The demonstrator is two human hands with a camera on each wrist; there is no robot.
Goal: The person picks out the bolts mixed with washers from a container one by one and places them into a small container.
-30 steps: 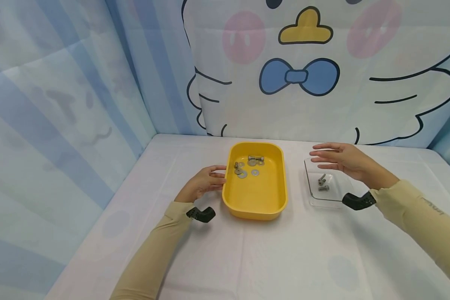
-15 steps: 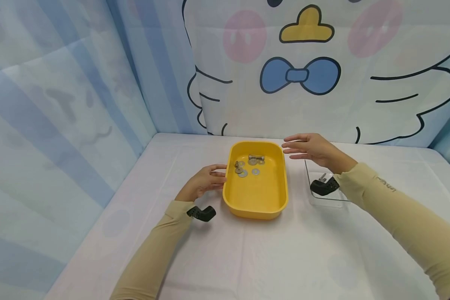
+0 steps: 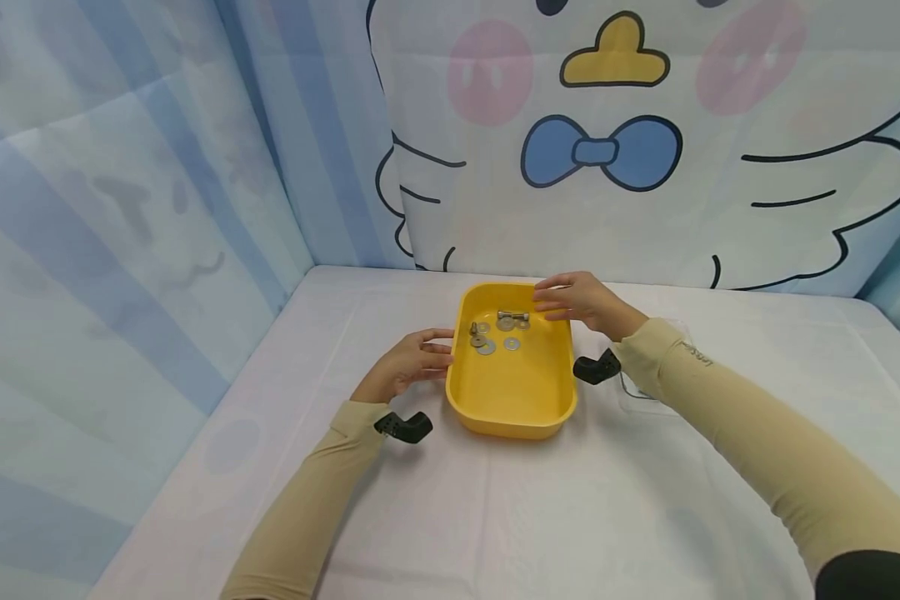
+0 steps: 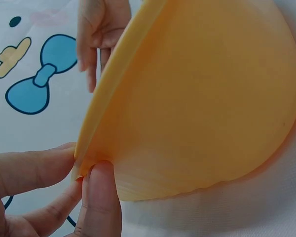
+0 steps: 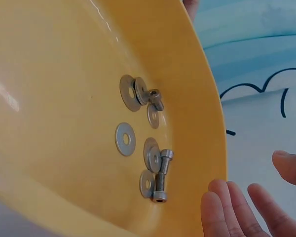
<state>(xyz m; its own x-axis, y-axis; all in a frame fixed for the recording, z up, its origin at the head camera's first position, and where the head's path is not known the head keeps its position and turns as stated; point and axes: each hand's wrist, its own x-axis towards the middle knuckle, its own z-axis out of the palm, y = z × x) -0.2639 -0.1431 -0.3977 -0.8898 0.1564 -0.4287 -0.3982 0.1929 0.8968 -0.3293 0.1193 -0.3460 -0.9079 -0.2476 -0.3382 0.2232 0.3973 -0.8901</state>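
Observation:
A yellow oblong tray (image 3: 506, 392) stands on the white tablecloth. My left hand (image 3: 405, 362) pinches its left rim between thumb and fingers, seen close up in the left wrist view. Over the tray's right rim, towards the back, hovers my right hand (image 3: 581, 298); its fingers are extended and hold nothing. Inside the tray, several flat metal washers (image 5: 125, 139) and a few socket-head bolts (image 5: 160, 187) lie grouped at the far end. In the right wrist view, the right fingertips (image 5: 214, 210) overlap the tray wall near the bolts.
A clear plastic container (image 3: 634, 407) stands right of the tray, mostly hidden behind my right forearm (image 3: 727, 408). A cartoon-printed curtain (image 3: 600, 225) hangs along the table's back edge, and a blue-striped one (image 3: 105, 275) lines the left side.
My right hand has travelled left from above the clear container to the tray's right rim, its forearm now covering most of that container. The left hand and the tray have stayed in place.

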